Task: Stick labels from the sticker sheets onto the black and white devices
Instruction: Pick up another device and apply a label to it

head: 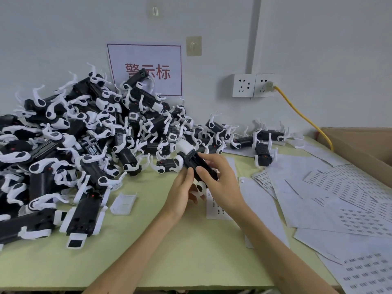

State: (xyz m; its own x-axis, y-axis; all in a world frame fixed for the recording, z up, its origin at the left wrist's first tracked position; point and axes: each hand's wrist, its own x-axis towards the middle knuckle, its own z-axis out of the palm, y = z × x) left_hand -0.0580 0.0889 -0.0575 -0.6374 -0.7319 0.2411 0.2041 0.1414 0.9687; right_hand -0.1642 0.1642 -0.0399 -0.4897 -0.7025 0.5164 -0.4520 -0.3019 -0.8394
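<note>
Left hand [182, 187] & right hand [220, 183] both grip 1 black and white device [196, 164] above tabletop [169, 240]; sticker sheets [339, 198] at right.

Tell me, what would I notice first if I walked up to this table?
The huge pile of black and white devices, heaped on the left side of the table. Next, the left hand and right hand in the middle, holding one device between them. Sticker sheets lie spread on the right.
</note>
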